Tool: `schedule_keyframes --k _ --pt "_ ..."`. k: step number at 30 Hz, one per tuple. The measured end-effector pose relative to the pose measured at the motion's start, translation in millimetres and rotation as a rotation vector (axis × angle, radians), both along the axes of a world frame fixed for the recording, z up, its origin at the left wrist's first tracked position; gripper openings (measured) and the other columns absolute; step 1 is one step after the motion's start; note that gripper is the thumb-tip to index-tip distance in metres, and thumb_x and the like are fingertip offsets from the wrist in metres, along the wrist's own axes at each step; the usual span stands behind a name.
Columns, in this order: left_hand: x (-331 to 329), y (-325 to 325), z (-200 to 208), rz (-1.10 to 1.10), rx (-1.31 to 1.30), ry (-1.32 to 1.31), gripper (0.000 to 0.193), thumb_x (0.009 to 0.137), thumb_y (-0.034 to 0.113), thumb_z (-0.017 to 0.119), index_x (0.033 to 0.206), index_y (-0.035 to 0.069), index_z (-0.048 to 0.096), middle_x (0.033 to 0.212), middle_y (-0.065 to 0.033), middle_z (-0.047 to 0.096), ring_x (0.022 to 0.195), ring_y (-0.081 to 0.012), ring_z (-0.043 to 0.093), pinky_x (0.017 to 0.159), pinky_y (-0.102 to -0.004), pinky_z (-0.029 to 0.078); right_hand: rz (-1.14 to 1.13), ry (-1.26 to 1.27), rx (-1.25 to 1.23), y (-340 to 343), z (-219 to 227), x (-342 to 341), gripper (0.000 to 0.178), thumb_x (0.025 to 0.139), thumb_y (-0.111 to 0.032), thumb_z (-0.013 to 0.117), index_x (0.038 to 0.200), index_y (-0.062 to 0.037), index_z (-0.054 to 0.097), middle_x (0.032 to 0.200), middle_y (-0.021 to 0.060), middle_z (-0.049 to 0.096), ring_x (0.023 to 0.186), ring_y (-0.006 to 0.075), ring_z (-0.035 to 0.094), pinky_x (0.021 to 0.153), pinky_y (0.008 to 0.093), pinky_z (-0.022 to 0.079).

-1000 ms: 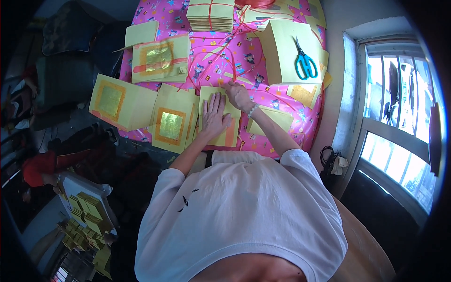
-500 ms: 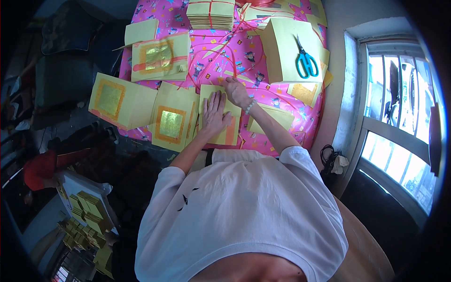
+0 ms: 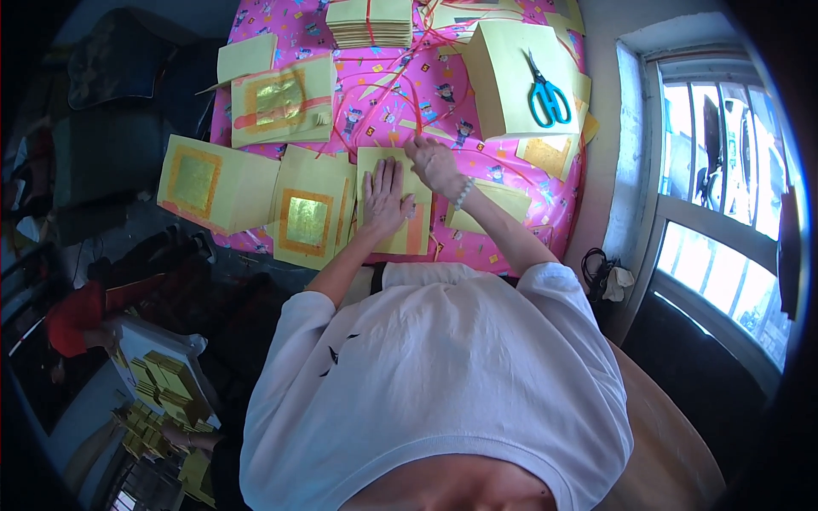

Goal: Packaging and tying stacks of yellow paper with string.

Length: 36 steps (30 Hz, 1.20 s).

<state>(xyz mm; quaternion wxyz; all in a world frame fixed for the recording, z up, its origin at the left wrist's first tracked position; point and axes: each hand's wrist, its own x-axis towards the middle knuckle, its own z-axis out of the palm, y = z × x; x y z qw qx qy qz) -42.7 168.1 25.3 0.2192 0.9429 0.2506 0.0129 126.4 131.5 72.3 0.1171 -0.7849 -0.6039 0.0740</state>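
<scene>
Rectangular yellow paper [image 3: 400, 240] lies beneath the flat, ungripping left hand [image 3: 386, 200]. Over the paper's far right corner curls the right hand [image 3: 436, 166], its hold unclear.

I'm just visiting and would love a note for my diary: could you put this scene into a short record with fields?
Left hand: flat on a yellow paper
Right hand: fingers curled near that paper's upper right corner; anything held is unclear
Table covering: pink patterned cloth
Tool: scissors with teal handles, lying on a yellow stack
Far side: paper bundle tied with red string
Left side: papers with gold squares
</scene>
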Motion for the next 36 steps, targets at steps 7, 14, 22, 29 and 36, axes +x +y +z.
schedule_keyframes --k 7,14,22,29,36 --pt "1 -1 -5 -0.001 0.017 -0.010 0.080 0.085 0.041 0.052 0.146 0.002 0.019 0.153 -0.0165 0.016 0.143 -0.0301 0.009 0.113 -0.0517 0.004 0.177 -0.029 -0.549 -28 -3 -24 0.031 0.074 -0.029 0.072 0.094 -0.0070 0.061 0.092 0.0094 0.067 0.086 0.0243 0.067 0.070 0.0374 0.052" --pt "-1 -3 -9 0.010 0.027 -0.045 0.081 0.085 0.042 0.054 0.146 0.003 0.019 0.153 -0.0152 0.015 0.143 -0.0297 0.009 0.113 -0.0508 0.003 0.150 0.041 -0.528 -38 -23 -28 0.026 0.076 -0.025 0.069 0.093 -0.0077 0.059 0.090 0.0089 0.063 0.088 0.0203 0.065 0.069 0.0352 0.051" --pt "-2 1 0 0.000 -0.002 -0.001 0.080 0.086 0.040 0.055 0.147 0.003 0.018 0.153 -0.0144 0.015 0.143 -0.0289 0.010 0.113 -0.0505 0.005 0.175 -0.092 -0.535 -35 -9 -35 0.015 0.082 -0.018 0.059 0.094 -0.0100 0.059 0.092 0.0071 0.062 0.088 0.0202 0.065 0.069 0.0346 0.051" --pt "-17 28 8 -0.102 -0.060 -0.009 0.078 0.087 0.038 0.056 0.147 0.006 0.018 0.153 -0.0133 0.016 0.142 -0.0300 0.012 0.113 -0.0516 0.009 0.133 -0.061 -0.565 -34 -14 -35 0.015 0.083 -0.014 0.057 0.097 -0.0100 0.059 0.094 0.0072 0.063 0.087 0.0199 0.065 0.071 0.0339 0.052" --pt "-19 27 3 -0.103 -0.018 0.009 0.077 0.088 0.040 0.053 0.147 0.006 0.017 0.153 -0.0135 0.015 0.143 -0.0306 0.010 0.113 -0.0519 0.008 0.129 -0.037 -0.540 -36 -19 -36 0.019 0.082 -0.012 0.057 0.100 -0.0062 0.057 0.097 0.0104 0.062 0.089 0.0220 0.065 0.071 0.0340 0.052"
